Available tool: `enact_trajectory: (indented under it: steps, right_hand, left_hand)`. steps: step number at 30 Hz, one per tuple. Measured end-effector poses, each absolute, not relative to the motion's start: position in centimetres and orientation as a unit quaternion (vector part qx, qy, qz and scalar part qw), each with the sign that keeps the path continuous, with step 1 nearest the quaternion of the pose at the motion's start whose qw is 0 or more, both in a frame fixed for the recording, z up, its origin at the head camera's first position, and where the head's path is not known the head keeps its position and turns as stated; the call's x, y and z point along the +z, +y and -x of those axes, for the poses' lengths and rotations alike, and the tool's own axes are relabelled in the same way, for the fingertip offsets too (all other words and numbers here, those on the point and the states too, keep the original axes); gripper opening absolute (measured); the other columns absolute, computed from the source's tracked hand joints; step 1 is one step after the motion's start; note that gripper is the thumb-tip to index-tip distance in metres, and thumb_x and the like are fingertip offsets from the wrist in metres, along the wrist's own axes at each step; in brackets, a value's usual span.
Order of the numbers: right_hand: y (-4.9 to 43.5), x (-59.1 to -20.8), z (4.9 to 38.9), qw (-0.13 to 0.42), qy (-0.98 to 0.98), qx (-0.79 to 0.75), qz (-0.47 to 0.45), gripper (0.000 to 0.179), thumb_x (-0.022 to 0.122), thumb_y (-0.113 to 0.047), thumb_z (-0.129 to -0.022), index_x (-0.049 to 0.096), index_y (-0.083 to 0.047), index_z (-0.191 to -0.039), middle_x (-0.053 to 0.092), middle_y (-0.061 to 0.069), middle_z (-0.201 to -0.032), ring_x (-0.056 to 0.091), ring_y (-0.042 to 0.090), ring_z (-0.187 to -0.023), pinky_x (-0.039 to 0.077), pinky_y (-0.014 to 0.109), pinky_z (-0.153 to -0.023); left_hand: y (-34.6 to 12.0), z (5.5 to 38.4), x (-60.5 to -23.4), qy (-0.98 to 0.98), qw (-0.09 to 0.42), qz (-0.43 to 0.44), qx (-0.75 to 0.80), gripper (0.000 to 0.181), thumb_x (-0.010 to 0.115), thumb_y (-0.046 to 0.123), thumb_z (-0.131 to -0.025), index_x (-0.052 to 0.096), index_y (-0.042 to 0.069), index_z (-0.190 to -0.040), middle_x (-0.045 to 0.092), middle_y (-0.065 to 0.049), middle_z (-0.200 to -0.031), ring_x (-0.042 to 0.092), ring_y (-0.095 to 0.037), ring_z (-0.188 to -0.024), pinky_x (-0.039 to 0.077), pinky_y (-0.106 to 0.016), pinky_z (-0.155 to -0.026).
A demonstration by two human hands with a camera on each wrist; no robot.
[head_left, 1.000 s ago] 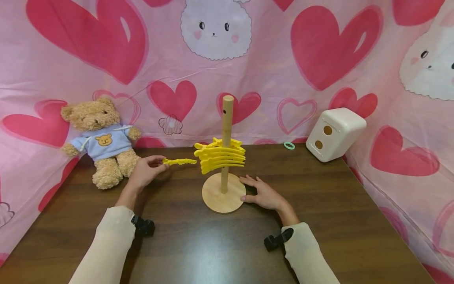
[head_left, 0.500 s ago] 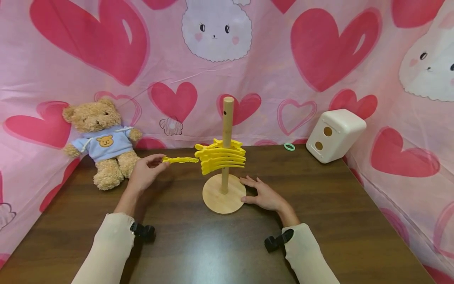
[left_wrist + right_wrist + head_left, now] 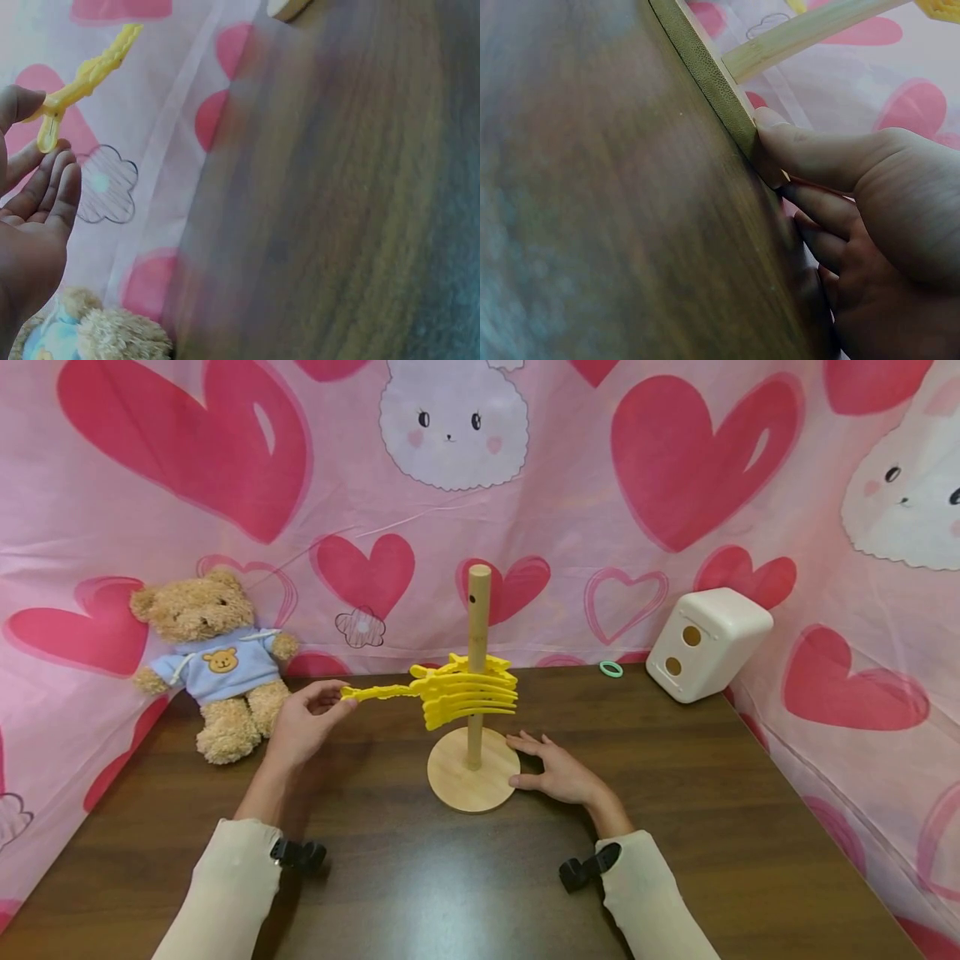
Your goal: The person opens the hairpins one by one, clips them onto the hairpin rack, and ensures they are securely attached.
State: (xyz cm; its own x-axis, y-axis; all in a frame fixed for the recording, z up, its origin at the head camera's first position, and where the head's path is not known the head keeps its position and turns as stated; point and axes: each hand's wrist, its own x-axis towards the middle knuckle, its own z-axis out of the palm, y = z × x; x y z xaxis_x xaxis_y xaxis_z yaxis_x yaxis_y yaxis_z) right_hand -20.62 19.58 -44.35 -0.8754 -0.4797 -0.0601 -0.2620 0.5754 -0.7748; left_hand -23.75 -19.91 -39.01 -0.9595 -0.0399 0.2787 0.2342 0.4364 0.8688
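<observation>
In the head view my left hand [image 3: 303,722] pinches one end of a slim, bumpy yellow plastic piece [image 3: 382,692] between thumb and fingers. Its far end overlaps several similar curved yellow pieces [image 3: 468,693] stacked around a wooden post [image 3: 477,618]; whether they touch, I cannot tell. A short loop hangs from the held piece [image 3: 94,75] in the left wrist view. The post rises from a round wooden base [image 3: 457,785] on the table. Fairly straight fingers and thumb of my right hand [image 3: 555,772] press against the right rim of this base [image 3: 712,86].
A teddy bear [image 3: 217,652] in a blue hoodie leans at the back left. At the back right stands a white box [image 3: 708,643] with round holes, beside a mint-green ring [image 3: 611,669]. Behind the brown table [image 3: 375,877] hangs a pink heart-patterned cloth [image 3: 570,510].
The far end of the held yellow piece has moved right and slightly up, closing the gap to the stack in the head view. My right hand stays at the base.
</observation>
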Motion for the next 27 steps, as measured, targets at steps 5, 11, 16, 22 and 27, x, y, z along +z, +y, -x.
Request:
enact_trajectory:
  steps: [5, 11, 16, 22, 27]
  right_hand:
    - [19.6, -44.3, 20.6, 0.133, 0.878, -0.409, 0.212, 0.069, 0.075, -0.026, -0.093, 0.046, -0.005, -0.152, 0.040, 0.016, -0.157, 0.018, 0.033, -0.152, 0.005, 0.058, -0.120]
    - [19.6, -44.3, 20.7, 0.133, 0.877, -0.410, 0.215, 0.069, 0.075, -0.026, -0.093, 0.045, -0.004, -0.152, 0.040, 0.017, -0.157, 0.019, 0.032, -0.152, 0.005, 0.058, -0.121]
    - [19.6, -44.3, 20.7, 0.132, 0.875, -0.413, 0.217, 0.069, 0.075, -0.025, -0.093, 0.046, -0.004, -0.152, 0.040, 0.017, -0.157, 0.018, 0.033, -0.152, 0.004, 0.058, -0.121]
    - [19.6, -44.2, 20.7, 0.135, 0.874, -0.414, 0.216, 0.069, 0.075, -0.025, -0.093, 0.045, -0.005, -0.152, 0.039, 0.017, -0.158, 0.017, 0.033, -0.153, 0.004, 0.059, -0.120]
    - [19.6, -44.2, 20.7, 0.135, 0.875, -0.412, 0.217, 0.069, 0.075, -0.025, -0.093, 0.045, -0.004, -0.152, 0.039, 0.017, -0.158, 0.018, 0.032, -0.152, 0.004, 0.058, -0.120]
  left_hand:
    - [-19.6, 23.2, -38.2, -0.820, 0.142, 0.066, -0.551, 0.040, 0.078, 0.024, -0.092, 0.068, -0.002, -0.121, 0.064, 0.001, -0.096, 0.058, -0.008, -0.088, 0.048, -0.013, -0.074]
    - [-19.0, 22.7, -37.2, -0.806, 0.160, 0.066, -0.566, 0.039, 0.079, 0.020, -0.090, 0.068, -0.003, -0.120, 0.063, 0.004, -0.092, 0.059, -0.009, -0.084, 0.048, -0.015, -0.070]
    - [-18.7, 22.4, -36.3, -0.822, 0.177, 0.077, -0.535, 0.038, 0.079, 0.022, -0.091, 0.070, -0.003, -0.117, 0.063, 0.001, -0.091, 0.058, -0.010, -0.081, 0.048, -0.014, -0.069]
    - [-18.3, 22.0, -35.3, -0.808, 0.227, 0.090, -0.536, 0.029, 0.079, 0.010, -0.089, 0.070, -0.007, -0.110, 0.062, 0.002, -0.087, 0.058, -0.007, -0.079, 0.048, -0.012, -0.071]
    - [-17.8, 21.6, -34.3, -0.788, 0.266, 0.099, -0.547, 0.023, 0.080, 0.003, -0.087, 0.072, -0.007, -0.105, 0.062, 0.008, -0.083, 0.058, -0.005, -0.076, 0.048, -0.013, -0.070]
